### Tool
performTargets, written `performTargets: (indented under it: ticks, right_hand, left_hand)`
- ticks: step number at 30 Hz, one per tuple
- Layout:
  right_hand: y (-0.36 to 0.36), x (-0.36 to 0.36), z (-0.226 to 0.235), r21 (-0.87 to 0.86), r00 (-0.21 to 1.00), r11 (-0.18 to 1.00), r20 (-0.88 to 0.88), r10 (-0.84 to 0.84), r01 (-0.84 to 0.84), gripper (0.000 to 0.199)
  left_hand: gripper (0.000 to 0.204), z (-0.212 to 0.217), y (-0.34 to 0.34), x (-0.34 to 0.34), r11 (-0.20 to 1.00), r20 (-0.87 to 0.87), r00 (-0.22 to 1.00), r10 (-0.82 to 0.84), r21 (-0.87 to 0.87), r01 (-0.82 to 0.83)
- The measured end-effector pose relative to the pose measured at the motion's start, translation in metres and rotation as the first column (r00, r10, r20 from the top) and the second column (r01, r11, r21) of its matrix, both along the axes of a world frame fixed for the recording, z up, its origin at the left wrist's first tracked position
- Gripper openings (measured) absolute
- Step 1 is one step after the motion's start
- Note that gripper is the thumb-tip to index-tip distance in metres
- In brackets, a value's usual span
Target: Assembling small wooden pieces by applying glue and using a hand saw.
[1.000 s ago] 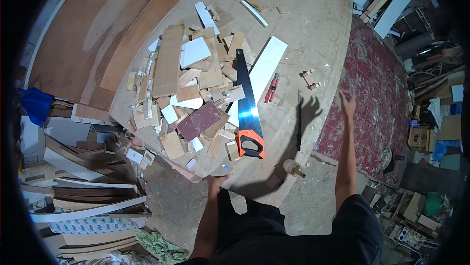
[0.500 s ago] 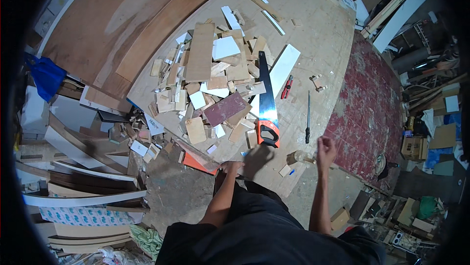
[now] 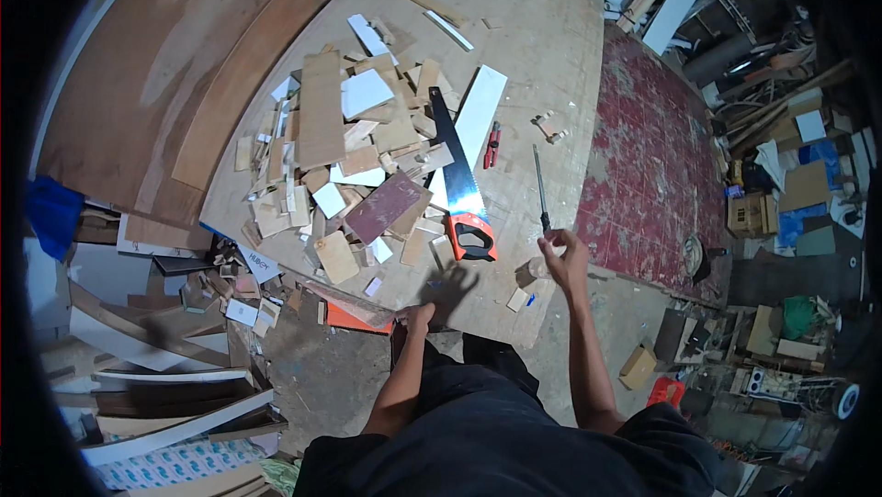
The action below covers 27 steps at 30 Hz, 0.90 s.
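Head view: right hand (image 3: 567, 263) is hovering at the handle end of the thin rod tool (image 3: 541, 187), fingers bending narrow; I can't tell if it's gripping. Tool's lying on the table (image 3: 537, 65), right of the saw (image 3: 457, 166). Left hand (image 3: 416, 316) is sitting by the near edge, grip unclear.

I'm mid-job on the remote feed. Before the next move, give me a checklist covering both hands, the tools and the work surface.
1. Right hand firmly gripping the slim, dark metal rod tool with a black handle: cannot tell; its fingertips are at the handle end.
2. Left hand away from the orange-and-black-handled metal saw: ok, it is at the near edge of the pale wooden table.
3. Blade of the slim red-and-black utility knife retracted: cannot tell, too small.
4. Table free of scraps: not ok, a heap of mixed brown and white wooden offcuts covers its left part.
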State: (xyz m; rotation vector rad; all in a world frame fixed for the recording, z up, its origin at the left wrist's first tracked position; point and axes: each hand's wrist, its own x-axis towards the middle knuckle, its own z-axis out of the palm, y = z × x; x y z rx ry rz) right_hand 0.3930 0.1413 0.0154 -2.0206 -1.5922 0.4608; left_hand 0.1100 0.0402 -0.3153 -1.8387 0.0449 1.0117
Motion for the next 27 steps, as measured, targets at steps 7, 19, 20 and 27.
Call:
performTargets:
  ticks: [7,19,20,27]
  right_hand:
    - [0.179,0.094,-0.031,-0.025,0.942,0.999,0.335,0.03,-0.023,0.05]
    - [0.355,0.194,-0.171,-0.285,0.8,0.955,0.591,0.104,0.086,0.064]
    - [0.357,0.192,-0.178,-0.303,0.8,0.951,0.587,0.129,0.069,0.062]
    - [0.36,0.194,-0.2,-0.263,0.791,0.964,0.599,0.125,0.046,0.048]
  left_hand:
    - [0.097,0.021,-0.053,-0.013,-0.282,-0.419,-0.907,0.042,-0.876,0.391]
    - [0.09,0.167,-0.132,0.066,-0.201,-0.224,-0.97,0.097,-0.959,0.201]
    - [0.085,0.172,-0.131,0.071,-0.208,-0.219,-0.969,0.117,-0.959,0.192]
    - [0.075,0.173,-0.111,0.071,-0.16,-0.204,-0.96,0.189,-0.971,0.175]
